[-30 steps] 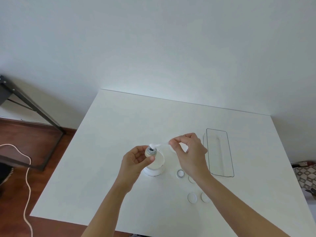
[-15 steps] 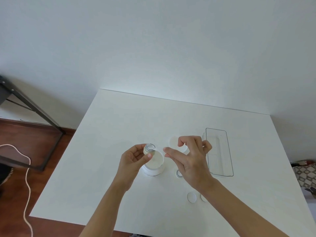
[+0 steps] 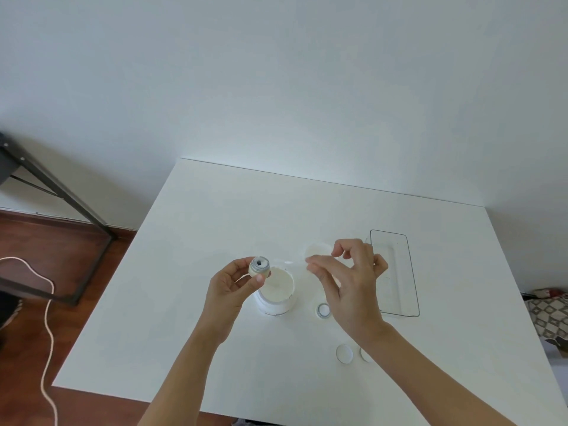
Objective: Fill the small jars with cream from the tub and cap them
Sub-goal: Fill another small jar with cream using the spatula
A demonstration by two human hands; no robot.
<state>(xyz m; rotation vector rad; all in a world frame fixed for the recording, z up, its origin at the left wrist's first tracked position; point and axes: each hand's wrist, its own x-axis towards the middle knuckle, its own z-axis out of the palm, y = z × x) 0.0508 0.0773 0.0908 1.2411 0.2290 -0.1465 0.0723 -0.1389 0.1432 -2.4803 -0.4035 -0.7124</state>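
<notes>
Hands (image 3: 233, 284) before half-hidden tub (image 3: 278, 298)

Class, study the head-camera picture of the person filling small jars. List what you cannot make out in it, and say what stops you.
- Fill level of the small jar in the left hand: mouth too small.
- Clear spatula in the right hand: faint, blurred against the table.
- One cap: half hidden behind the right forearm.
- Base of the empty jar: partly covered by the right hand.

No legible text, labels or numbers anywhere
</notes>
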